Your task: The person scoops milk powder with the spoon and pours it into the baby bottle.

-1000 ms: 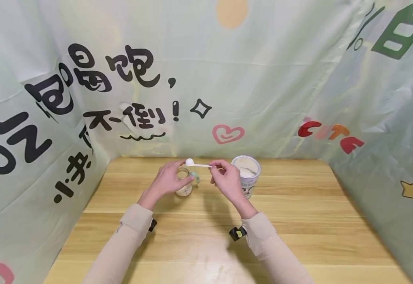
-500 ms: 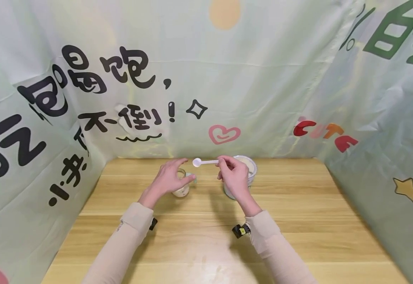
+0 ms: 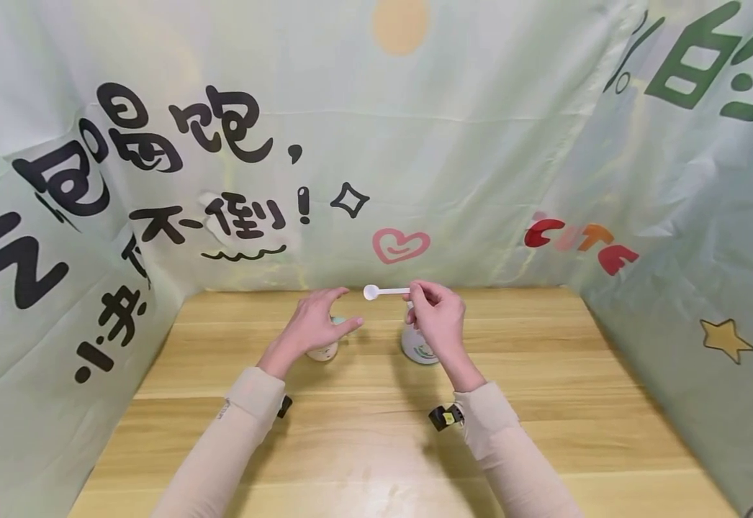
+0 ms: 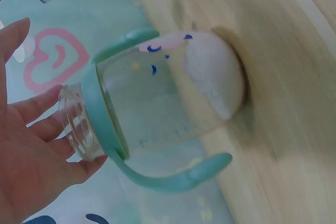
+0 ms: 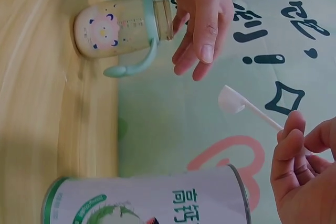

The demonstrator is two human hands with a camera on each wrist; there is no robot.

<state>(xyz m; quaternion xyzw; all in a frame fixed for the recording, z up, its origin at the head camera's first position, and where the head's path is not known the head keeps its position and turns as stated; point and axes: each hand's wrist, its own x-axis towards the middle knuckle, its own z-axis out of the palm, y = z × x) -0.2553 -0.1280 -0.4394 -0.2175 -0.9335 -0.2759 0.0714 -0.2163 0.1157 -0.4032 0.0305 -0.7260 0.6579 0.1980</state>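
My right hand [image 3: 440, 311] pinches the handle of a white measuring scoop [image 3: 371, 292], held level in the air, its bowl pointing left. My left hand [image 3: 314, 321] is spread, thumb apart from the fingers, close over the mouth of a baby bottle [image 4: 142, 93]. That bottle stands upright without a lid. It has green side handles, a printed cartoon face and white powder at the bottom. Below my right hand stands a white milk powder tin [image 5: 147, 200] with a green base rim; the hand hides its opening in the head view.
Both containers stand toward the back of a wooden table [image 3: 363, 446]. Printed fabric curtains [image 3: 480, 144] enclose it at the back and both sides. Black wrist cameras [image 3: 445, 417] hang under the cuffs.
My right hand has drawn the scoop rightward, away from the bottle and over the tin. My left hand stays spread by the bottle, shifted slightly right over its mouth. The head view has turned slightly.
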